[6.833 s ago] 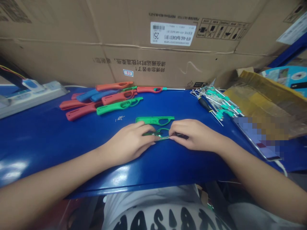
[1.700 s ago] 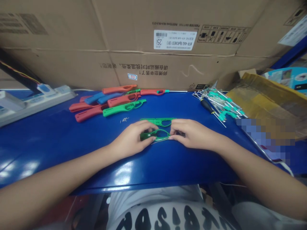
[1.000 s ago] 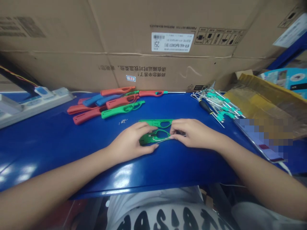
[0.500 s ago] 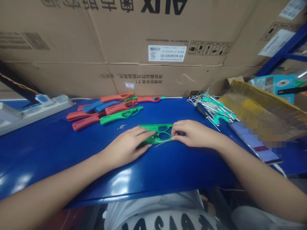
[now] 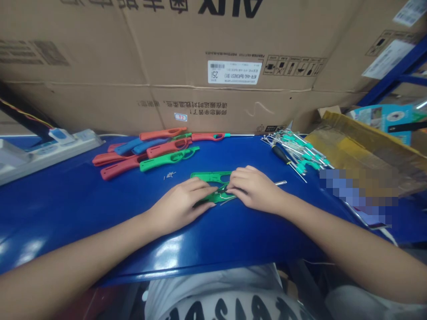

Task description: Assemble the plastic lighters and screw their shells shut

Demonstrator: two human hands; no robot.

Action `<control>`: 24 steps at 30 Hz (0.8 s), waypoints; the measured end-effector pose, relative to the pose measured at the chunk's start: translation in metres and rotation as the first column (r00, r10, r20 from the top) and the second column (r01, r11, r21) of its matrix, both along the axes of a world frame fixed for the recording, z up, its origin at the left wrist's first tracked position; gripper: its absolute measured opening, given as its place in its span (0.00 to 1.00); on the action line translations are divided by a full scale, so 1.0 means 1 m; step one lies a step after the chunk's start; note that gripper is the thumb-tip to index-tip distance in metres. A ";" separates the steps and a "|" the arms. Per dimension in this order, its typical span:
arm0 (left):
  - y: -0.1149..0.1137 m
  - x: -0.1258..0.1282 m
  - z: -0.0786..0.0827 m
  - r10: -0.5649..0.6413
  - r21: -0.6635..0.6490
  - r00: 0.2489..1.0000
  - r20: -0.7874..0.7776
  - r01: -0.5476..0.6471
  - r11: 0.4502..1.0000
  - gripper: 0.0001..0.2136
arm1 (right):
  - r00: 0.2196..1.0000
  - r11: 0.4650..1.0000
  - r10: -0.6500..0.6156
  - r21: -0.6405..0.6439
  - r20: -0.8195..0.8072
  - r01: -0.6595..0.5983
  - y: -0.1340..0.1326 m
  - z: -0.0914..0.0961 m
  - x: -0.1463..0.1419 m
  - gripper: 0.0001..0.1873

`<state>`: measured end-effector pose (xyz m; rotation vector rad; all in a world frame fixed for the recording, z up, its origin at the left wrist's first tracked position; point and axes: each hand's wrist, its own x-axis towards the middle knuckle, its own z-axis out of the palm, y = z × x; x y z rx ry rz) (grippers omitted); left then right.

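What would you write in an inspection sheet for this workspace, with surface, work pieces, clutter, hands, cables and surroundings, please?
Surface: blue tabletop, glossy, with light reflections.
Work pieces: green piece, partly covered; green shell half lying behind it; metal rod showing past the right hand.
Clutter: coloured handles heaped at left rear; small metal bits; screwdriver among teal-jointed rods at right.
Hands: left hand holds the green piece; right hand's fingertips are at it, exact grip hidden.
Cables: red and yellow wires near the power strip; white cable at right.
Surroundings: printed cardboard standing behind.
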<state>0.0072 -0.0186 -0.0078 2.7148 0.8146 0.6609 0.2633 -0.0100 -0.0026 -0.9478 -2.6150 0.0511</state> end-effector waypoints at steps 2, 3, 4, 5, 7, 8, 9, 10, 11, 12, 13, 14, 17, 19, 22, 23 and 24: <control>0.000 0.000 0.000 -0.018 0.005 1.000 -0.003 0.018 1.000 0.14 | 0.999 0.998 0.023 0.059 0.030 -0.025 0.000 0.000 0.000 0.13; 0.000 0.000 0.000 -0.026 0.008 1.000 -0.009 0.026 1.000 0.14 | 0.999 0.996 0.031 0.083 0.044 -0.035 0.000 0.000 0.000 0.14; -0.001 0.000 0.000 -0.034 0.012 0.999 -0.016 0.034 0.999 0.14 | 0.998 0.994 0.039 0.103 0.055 -0.044 0.000 0.000 0.000 0.14; -0.001 0.000 0.000 -0.041 0.016 0.999 -0.019 0.041 0.999 0.14 | 0.997 0.991 0.047 0.120 0.065 -0.055 0.000 0.000 -0.001 0.14; -0.001 0.000 0.000 -0.053 0.023 0.998 -0.020 0.054 0.998 0.15 | 0.994 0.985 0.065 0.152 0.083 -0.077 0.000 0.000 -0.002 0.15; -0.001 0.000 -0.001 -0.060 0.027 0.998 -0.018 0.060 0.998 0.15 | 0.993 0.982 0.075 0.167 0.092 -0.089 0.000 0.000 -0.002 0.15; -0.001 0.000 -0.001 -0.065 0.029 0.998 -0.018 0.066 0.997 0.15 | 0.991 0.979 0.083 0.180 0.101 -0.100 0.000 0.000 -0.002 0.15; -0.001 0.000 -0.001 -0.070 0.032 0.997 -0.022 0.070 0.997 0.15 | 0.990 0.976 0.089 0.187 0.109 -0.108 0.000 0.000 -0.002 0.15; -0.001 0.000 -0.001 -0.071 0.033 0.997 -0.028 0.072 0.997 0.15 | 0.989 0.975 0.093 0.189 0.117 -0.114 0.000 0.001 -0.002 0.15; -0.001 0.000 -0.001 -0.071 0.034 0.997 -0.039 0.072 0.997 0.16 | 0.988 0.976 0.094 0.185 0.123 -0.116 0.000 0.001 -0.002 0.15; -0.001 0.000 -0.001 -0.069 0.035 0.996 -0.052 0.071 0.997 0.15 | 0.988 0.977 0.093 0.177 0.125 -0.115 0.000 0.002 -0.002 0.15; -0.001 0.000 -0.001 -0.064 0.037 0.996 -0.066 0.067 0.997 0.15 | 0.988 0.980 0.091 0.163 0.122 -0.110 0.000 0.002 -0.001 0.15; -0.002 0.000 0.001 -0.045 0.048 0.994 -0.102 0.050 0.998 0.15 | 0.993 0.992 0.084 0.085 0.088 -0.092 0.001 0.004 0.002 0.14; -0.002 0.000 0.003 -0.030 0.043 0.996 -0.088 0.034 0.999 0.16 | 0.994 0.995 0.096 0.035 0.057 -0.098 0.002 0.005 0.005 0.12; -0.003 -0.001 0.006 0.000 -0.002 1.000 -0.020 0.000 1.000 0.17 | 0.994 0.994 0.106 0.016 0.004 -0.107 0.002 0.011 0.010 0.11; -0.002 -0.001 0.007 0.015 -0.025 1.000 0.001 -0.015 1.000 0.17 | 0.995 0.995 0.099 0.016 -0.012 -0.099 0.002 0.013 0.012 0.10; -0.002 -0.001 0.007 0.032 -0.052 0.999 0.016 -0.031 0.998 0.17 | 0.996 0.996 0.087 0.010 -0.020 -0.087 0.002 0.016 0.014 0.09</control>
